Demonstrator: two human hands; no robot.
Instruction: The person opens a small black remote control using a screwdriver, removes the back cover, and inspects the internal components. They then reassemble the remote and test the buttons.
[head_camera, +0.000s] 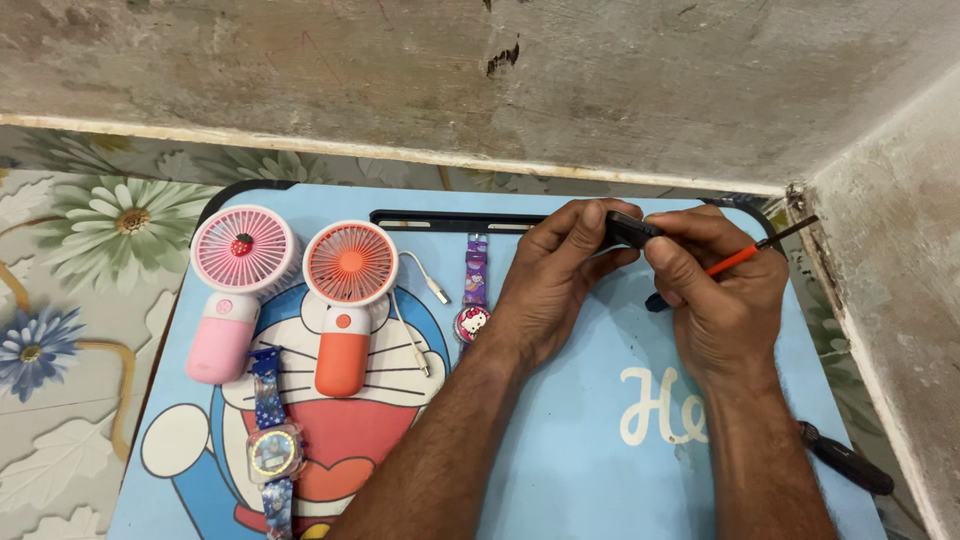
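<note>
Near the tray's far edge, my left hand (555, 270) pinches a small black part (630, 230); right hand (715, 290), fingers closed around a red-shafted tool (745, 258), could slip off it, I judge.

Bright, even light falls from above across the whole frame, with colours vivid and little glare. Soft, short shadows sit under the left hand (555, 290) and right hand (720, 300) at centre. Focus is sharp throughout; straight edges bow slightly towards the upper corners.
</note>
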